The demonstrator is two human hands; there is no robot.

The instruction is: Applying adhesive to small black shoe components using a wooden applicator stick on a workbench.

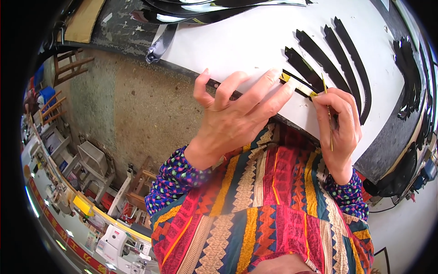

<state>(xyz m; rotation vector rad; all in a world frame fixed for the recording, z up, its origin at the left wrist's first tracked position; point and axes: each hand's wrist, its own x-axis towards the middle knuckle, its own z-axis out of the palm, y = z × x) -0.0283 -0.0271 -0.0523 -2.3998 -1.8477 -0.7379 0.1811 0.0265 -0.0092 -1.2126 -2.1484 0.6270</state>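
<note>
My left hand (237, 114) presses its fingertips on a narrow black strip (296, 84) lying at the near edge of a white board (255, 41). A yellowish glue patch shows on the strip between my fingers. In my right hand (342, 123) is a thin brush stick (327, 109), pinched upright, its tip touching the strip's glued end. Several more curved black strips (337, 55) lie side by side on the board just beyond my right hand.
The white board rests on a dark worktable (388, 132). More shiny black cut pieces (191, 11) pile at the board's far edge and at the right rim (410, 77). Left, below the table, concrete floor (127, 109), wooden chairs (68, 64) and sewing machines (118, 246).
</note>
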